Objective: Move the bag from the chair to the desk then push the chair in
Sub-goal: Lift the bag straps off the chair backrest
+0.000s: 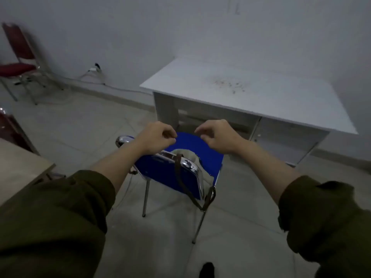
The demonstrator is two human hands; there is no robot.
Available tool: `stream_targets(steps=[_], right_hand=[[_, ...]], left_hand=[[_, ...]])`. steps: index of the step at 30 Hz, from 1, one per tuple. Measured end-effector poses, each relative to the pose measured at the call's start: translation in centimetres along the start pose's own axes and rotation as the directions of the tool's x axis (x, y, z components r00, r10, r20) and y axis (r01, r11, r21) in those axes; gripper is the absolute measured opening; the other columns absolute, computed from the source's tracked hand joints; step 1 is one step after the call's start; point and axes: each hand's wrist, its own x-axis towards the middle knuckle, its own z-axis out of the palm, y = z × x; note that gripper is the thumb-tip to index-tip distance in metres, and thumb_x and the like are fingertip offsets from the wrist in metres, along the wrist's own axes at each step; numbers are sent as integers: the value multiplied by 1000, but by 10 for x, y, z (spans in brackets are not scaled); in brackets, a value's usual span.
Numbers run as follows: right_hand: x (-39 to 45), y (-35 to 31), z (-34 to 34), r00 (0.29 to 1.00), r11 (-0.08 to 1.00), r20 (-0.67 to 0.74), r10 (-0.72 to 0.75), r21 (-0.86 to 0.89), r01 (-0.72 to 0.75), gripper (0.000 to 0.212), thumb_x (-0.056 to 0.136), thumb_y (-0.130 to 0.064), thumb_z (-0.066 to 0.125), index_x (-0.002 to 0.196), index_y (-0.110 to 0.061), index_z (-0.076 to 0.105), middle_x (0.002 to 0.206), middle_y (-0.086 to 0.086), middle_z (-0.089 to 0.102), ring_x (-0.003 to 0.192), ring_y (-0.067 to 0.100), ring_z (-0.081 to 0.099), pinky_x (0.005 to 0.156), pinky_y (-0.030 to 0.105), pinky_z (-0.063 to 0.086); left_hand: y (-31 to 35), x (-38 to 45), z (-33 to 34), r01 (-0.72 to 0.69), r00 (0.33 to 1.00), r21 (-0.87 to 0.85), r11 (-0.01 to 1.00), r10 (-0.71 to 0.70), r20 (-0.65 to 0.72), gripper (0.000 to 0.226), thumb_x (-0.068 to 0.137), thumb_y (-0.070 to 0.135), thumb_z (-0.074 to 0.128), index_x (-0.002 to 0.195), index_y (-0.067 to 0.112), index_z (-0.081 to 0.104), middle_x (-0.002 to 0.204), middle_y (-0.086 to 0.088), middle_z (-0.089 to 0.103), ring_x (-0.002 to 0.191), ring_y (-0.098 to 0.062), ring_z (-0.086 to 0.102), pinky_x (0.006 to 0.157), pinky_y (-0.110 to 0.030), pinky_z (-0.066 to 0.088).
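A blue chair (192,145) with a chrome frame stands in front of me, pulled back from the white desk (251,93). A pale cloth bag (187,155) lies on its seat, mostly hidden behind the backrest. The bag's dark brown strap (180,181) hangs over the backrest and loops down behind it. My left hand (158,137) hovers above the backrest's left side, fingers loosely curled, holding nothing. My right hand (216,135) hovers above the seat, fingers curled and apart, also holding nothing.
A red chair (18,65) stands at the far left by the wall, with cables (94,75) on the floor beside it. A beige tabletop corner (22,167) juts in at the left. The desk has a stained patch (230,85). The floor is pale tile.
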Motion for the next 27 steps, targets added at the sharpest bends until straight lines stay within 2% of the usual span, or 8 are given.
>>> stream_targets(steps=[3, 6, 10, 13, 16, 19, 23, 27], right_hand=[[8, 6, 12, 988, 998, 143, -50, -27, 54, 24, 89, -7, 55, 110, -10, 66, 116, 6, 65, 103, 14, 57, 88, 23, 44], [21, 15, 28, 962, 994, 256, -94, -32, 105, 23, 89, -9, 56, 111, -11, 66, 116, 5, 66, 105, 15, 58, 89, 26, 46], [36, 27, 47, 899, 993, 422, -116, 19, 119, 31, 90, -8, 54, 121, -13, 60, 124, 6, 62, 113, 17, 55, 92, 25, 42], [42, 36, 60, 837, 986, 527, -146, 145, 81, 37, 89, -2, 52, 124, -15, 57, 123, 5, 62, 115, 16, 54, 94, 26, 42], [45, 49, 64, 837, 967, 525, -157, 255, 21, 29, 88, -4, 55, 113, -15, 63, 113, 3, 65, 107, 13, 57, 94, 28, 46], [47, 65, 57, 817, 949, 551, -170, 316, -16, 18, 86, -10, 60, 102, -15, 67, 102, -1, 64, 99, 11, 59, 86, 22, 46], [53, 81, 53, 700, 954, 685, -201, 298, -17, 13, 87, -15, 60, 92, -25, 67, 99, -5, 62, 101, 12, 57, 95, 34, 45], [62, 86, 49, 550, 972, 808, -210, 233, 28, 15, 87, -18, 60, 89, -32, 63, 101, -9, 60, 101, 5, 52, 93, 29, 41]], left_hand=[[-6, 2, 15, 35, 996, -7, 999, -34, 79, 21, 82, 28, 63, 95, 13, 68, 92, -3, 70, 83, -12, 60, 78, -26, 46], [-13, 6, 32, 116, 983, 15, 993, -117, 143, 30, 75, 44, 66, 86, 16, 67, 82, -1, 68, 78, -16, 63, 77, -34, 53], [-18, 14, 43, 174, 971, 0, 985, -172, 163, 29, 72, 38, 71, 83, 13, 65, 81, -7, 69, 79, -22, 64, 83, -41, 53], [-18, 15, 41, 181, 969, -123, 976, -155, 194, 18, 72, 25, 74, 81, 11, 67, 81, -6, 71, 78, -15, 67, 78, -26, 55], [-15, 13, 37, 176, 975, -181, 968, -146, 170, 9, 75, 20, 72, 83, 16, 71, 77, 8, 68, 72, 2, 64, 71, -10, 51], [-17, 18, 41, 214, 974, -162, 963, -196, 116, 4, 80, 16, 67, 82, 16, 70, 75, 5, 67, 70, -1, 64, 70, -15, 49], [-20, 28, 55, 224, 973, 11, 974, -225, 52, 13, 80, 26, 65, 87, 17, 72, 83, -3, 73, 78, -13, 66, 81, -34, 55], [-18, 31, 63, 258, 965, 160, 953, -261, -3, 19, 80, 36, 62, 91, 25, 72, 83, 4, 75, 75, -8, 65, 77, -31, 53]])
